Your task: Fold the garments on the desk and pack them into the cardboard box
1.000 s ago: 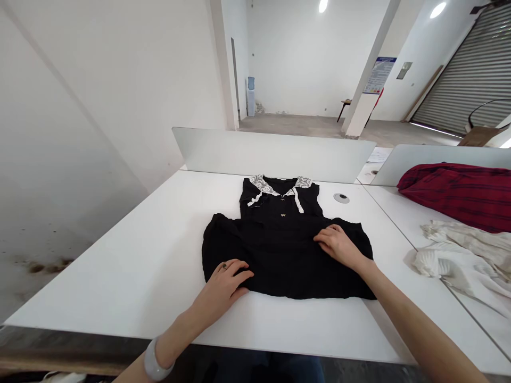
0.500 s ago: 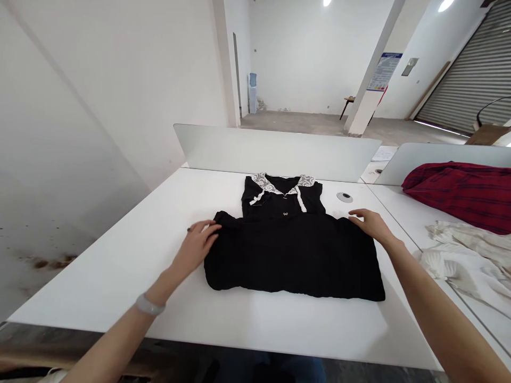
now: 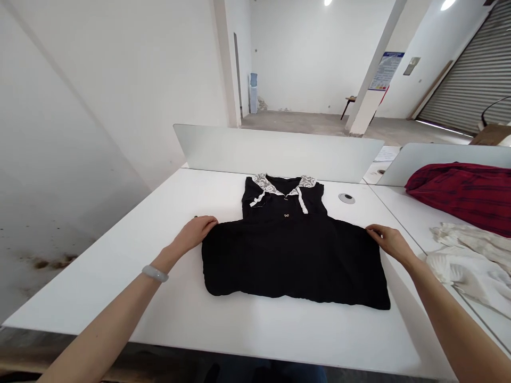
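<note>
The black dress (image 3: pixel 291 260) lies flat on the white table (image 3: pixel 99 287), and the left hand (image 3: pixel 195 233) and right hand (image 3: pixel 391 242) touch its left and right edges with fingers together, but one cannot tell if they grip.

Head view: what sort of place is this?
Likely a plain workroom handling garments: a long white desk, a black lace-collared dress on it, and a grey metal roller shutter beyond bare concrete floor.

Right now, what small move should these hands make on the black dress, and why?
Probably the right hand should fold the skirt inward: it spreads far wider than the bodice, and that hand rests at its edge.
</note>
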Demonstrator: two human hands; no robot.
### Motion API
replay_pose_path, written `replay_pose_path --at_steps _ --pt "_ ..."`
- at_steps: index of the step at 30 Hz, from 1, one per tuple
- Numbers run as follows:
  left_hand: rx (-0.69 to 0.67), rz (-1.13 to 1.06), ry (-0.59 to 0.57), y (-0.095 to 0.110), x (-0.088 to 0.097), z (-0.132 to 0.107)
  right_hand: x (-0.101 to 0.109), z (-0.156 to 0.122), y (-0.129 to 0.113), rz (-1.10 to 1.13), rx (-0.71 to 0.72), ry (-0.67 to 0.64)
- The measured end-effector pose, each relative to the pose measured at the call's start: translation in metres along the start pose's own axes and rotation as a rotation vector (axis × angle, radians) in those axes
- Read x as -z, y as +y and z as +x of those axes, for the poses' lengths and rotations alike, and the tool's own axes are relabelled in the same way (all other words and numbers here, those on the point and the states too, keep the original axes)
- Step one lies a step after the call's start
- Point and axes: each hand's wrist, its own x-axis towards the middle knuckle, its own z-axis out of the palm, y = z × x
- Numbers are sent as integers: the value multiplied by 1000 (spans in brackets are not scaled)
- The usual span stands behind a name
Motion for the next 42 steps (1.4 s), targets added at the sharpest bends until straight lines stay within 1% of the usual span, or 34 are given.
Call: replay_pose_path --at_steps 2,4,6,8,9,11,13,15,19,21,23,26,27,29,30,32,34,37,39,42 --pt "-10 2 -5 -1 4 4 1 3 4 1 -36 -12" --pt "-99 -2 -15 6 4 11 0 8 6 9 -28 -38" --pt "-230 -5 -68 21 1 19 -3 13 5 16 7 -73" --pt "-320 20 -134 37 -5 24 -6 18 1 -3 36 -99" --pt "-337 40 -155 44 -8 26 -8 21 -4 -34 51 -95" --pt "-331 77 -151 54 -13 27 -11 25 -16 -130 79 -44" --pt "-292 69 -109 59 -14 28 -14 30 -34 -199 126 42" --pt "-235 5 -89 60 -13 30 -18 36 -61 -172 212 81" --pt "-48 -89 -125 61 -9 40 -37 52 -128 -20 433 9" --pt "7 -107 -119 63 -7 46 -49 59 -161 11 506 -10" --pt "-12 -156 -141 64 -4 48 -61 65 -189 17 547 -31" --pt "-117 -210 -240 67 1 42 -73 69 -218 4 565 -103" --pt "-165 -197 -273 68 3 38 -75 69 -224 -3 581 -126" --pt "-266 -112 -318 67 5 27 -75 65 -230 -13 661 -169" --pt "-308 -50 -318 67 5 22 -75 62 -232 -13 718 -191" --pt "-357 89 -283 63 6 14 -74 55 -231 -3 814 -233" --pt "-350 223 -219 58 7 9 -73 51 -230 1 840 -269" --pt "-293 382 -150 49 11 11 -74 53 -231 -21 790 -286" --pt "-259 446 -145 44 13 16 -75 58 -235 -35 777 -301" --pt "-226 508 -173 37 14 24 -77 67 -248 -37 787 -367"
